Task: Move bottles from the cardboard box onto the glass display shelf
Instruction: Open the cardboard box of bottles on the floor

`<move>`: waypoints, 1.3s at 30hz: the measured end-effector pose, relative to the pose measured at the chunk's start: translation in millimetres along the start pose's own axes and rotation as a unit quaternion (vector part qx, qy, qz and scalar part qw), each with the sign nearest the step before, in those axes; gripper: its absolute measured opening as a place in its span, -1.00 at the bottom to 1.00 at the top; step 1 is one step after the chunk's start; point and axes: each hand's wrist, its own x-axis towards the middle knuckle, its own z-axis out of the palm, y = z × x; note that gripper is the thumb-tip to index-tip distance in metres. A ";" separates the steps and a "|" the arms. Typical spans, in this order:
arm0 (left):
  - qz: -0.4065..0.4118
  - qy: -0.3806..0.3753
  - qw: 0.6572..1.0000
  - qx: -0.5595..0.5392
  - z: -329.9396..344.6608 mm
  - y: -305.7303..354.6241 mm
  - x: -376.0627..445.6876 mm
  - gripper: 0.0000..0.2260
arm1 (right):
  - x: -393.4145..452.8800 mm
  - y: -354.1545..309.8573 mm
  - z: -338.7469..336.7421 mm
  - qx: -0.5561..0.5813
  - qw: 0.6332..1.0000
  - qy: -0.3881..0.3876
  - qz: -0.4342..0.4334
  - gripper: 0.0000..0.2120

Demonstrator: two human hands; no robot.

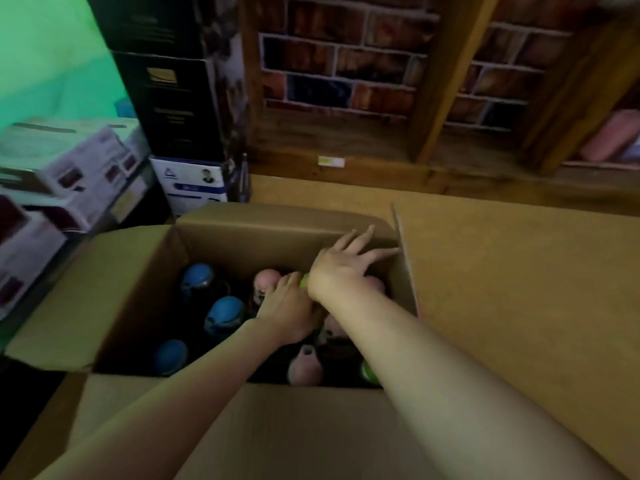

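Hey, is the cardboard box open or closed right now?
Open. The cardboard box has its flaps folded outward, and blue and pink bottle caps show inside, with both hands reaching in.

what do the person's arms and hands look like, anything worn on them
Both forearms are bare as far as the frame shows, with no sleeves in view. The left hand and right hand wear no gloves. No watch, bracelet or ring shows, though the picture is blurred.

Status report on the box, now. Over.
Both hands in the cardboard box. Left hand down among the bottle tops, grip hidden. Right hand open, fingers spread at the far corner. Blue-capped bottles untouched. Nothing lifted yet.
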 end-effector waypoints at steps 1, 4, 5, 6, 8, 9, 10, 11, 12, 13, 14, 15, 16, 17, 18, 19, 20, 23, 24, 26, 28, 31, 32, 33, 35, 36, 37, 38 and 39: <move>0.006 0.012 1.000 -0.005 2.6 9.5 3.1 -0.50 | 1.8 10.7 -0.6 0.008 0.999 -0.004 0.032 -0.28; 0.020 0.019 1.000 -0.005 11.0 38.8 11.5 -0.56 | 5.6 42.6 11.2 0.054 0.996 -0.031 0.067 -0.09; 0.033 0.021 0.999 -0.006 15.0 49.0 14.7 -0.57 | 6.5 54.3 18.5 0.078 0.994 -0.041 0.059 -0.05; 0.042 0.026 0.999 -0.011 18.3 52.5 16.7 -0.57 | 6.3 60.4 23.4 0.103 0.993 -0.046 0.045 -0.05; 0.062 0.035 0.997 -0.027 24.9 62.8 20.1 -0.54 | 6.0 74.1 34.2 0.151 0.988 -0.031 0.028 -0.17; 0.071 0.039 0.996 -0.037 28.4 67.3 21.3 -0.52 | 7.2 79.7 40.3 0.173 0.985 -0.017 0.024 -0.24; 0.080 0.041 0.995 -0.047 31.1 71.3 22.0 -0.50 | 8.4 84.8 45.5 0.190 0.981 -0.007 0.025 -0.29; 0.090 0.043 0.994 -0.054 32.6 75.3 22.3 -0.48 | 9.3 89.6 50.1 0.202 0.979 -0.003 0.026 -0.32; 0.100 0.043 0.993 -0.056 34.0 79.0 23.2 -0.45 | 10.1 93.7 54.8 0.209 0.978 -0.001 0.025 -0.36; 0.109 0.042 0.992 -0.052 35.4 81.8 24.4 -0.43 | 10.9 97.8 58.9 0.220 0.975 0.003 0.020 -0.39; 0.117 0.043 0.991 -0.048 37.4 83.8 26.4 -0.42 | 11.5 101.1 62.0 0.237 0.971 0.007 0.012 -0.40; 0.125 0.045 0.990 -0.045 38.9 85.0 28.6 -0.43 | 11.8 104.4 64.1 0.258 0.966 0.015 -0.001 -0.38; 0.132 0.048 0.989 -0.047 40.6 85.5 30.6 -0.45 | 12.0 107.9 64.9 0.275 0.961 0.024 -0.010 -0.34; 0.137 0.052 0.988 -0.051 41.9 85.8 32.5 -0.47 | 12.0 111.8 64.3 0.289 0.957 0.033 -0.013 -0.30; 0.138 0.054 0.987 -0.055 43.8 84.6 34.0 -0.48 | 12.8 114.8 63.7 0.297 0.954 0.041 -0.014 -0.28; 0.137 0.056 0.988 -0.054 45.4 82.5 35.3 -0.48 | 13.2 116.3 62.7 0.299 0.953 0.047 -0.015 -0.28; 0.132 0.057 0.988 -0.049 46.9 79.4 36.3 -0.48 | 13.0 115.1 61.6 0.297 0.954 0.049 -0.016 -0.30; 0.098 0.048 0.994 -0.020 50.8 64.3 38.6 -0.46 | 14.9 105.2 63.2 0.206 0.977 0.048 -0.020 -0.37; 0.086 0.045 0.995 -0.011 51.8 57.9 39.4 -0.44 | 16.6 101.8 65.3 0.151 0.986 0.063 -0.028 -0.36; 0.071 0.033 0.997 0.011 51.2 45.9 38.5 -0.40 | 19.7 97.0 69.5 0.100 0.984 0.120 -0.082 -0.31; 0.054 0.021 0.998 0.031 48.9 34.5 35.7 -0.39 | 21.6 89.9 72.5 0.125 0.967 0.149 -0.166 -0.31; 0.014 0.029 0.999 0.032 41.7 18.5 30.2 -0.33 | 21.6 75.7 76.4 0.166 0.944 0.102 -0.265 -0.33; 0.008 0.033 0.999 0.031 39.4 13.2 28.7 -0.33 | 21.7 71.3 78.3 0.160 0.941 0.083 -0.285 -0.32; 0.003 0.035 0.999 0.031 37.4 8.2 26.5 -0.33 | 22.4 67.7 81.1 0.151 0.940 0.063 -0.300 -0.30; -0.008 0.033 0.999 0.029 34.3 -1.7 21.0 -0.34 | 23.4 61.1 86.7 0.136 0.939 0.028 -0.315 -0.25; -0.013 0.036 0.999 0.024 32.3 -5.4 17.9 -0.35 | 24.2 58.2 89.6 0.128 0.940 0.014 -0.317 -0.22; -0.016 0.047 0.999 0.018 31.0 -9.4 16.0 -0.37 | 24.8 54.9 92.3 0.117 0.941 0.000 -0.317 -0.21; -0.019 0.059 0.998 0.010 29.1 -12.9 13.3 -0.38 | 25.2 51.1 95.5 0.102 0.943 -0.013 -0.317 -0.20; -0.021 0.067 0.998 0.001 26.8 -16.4 11.1 -0.40 | 25.4 47.3 98.5 0.089 0.944 -0.026 -0.317 -0.21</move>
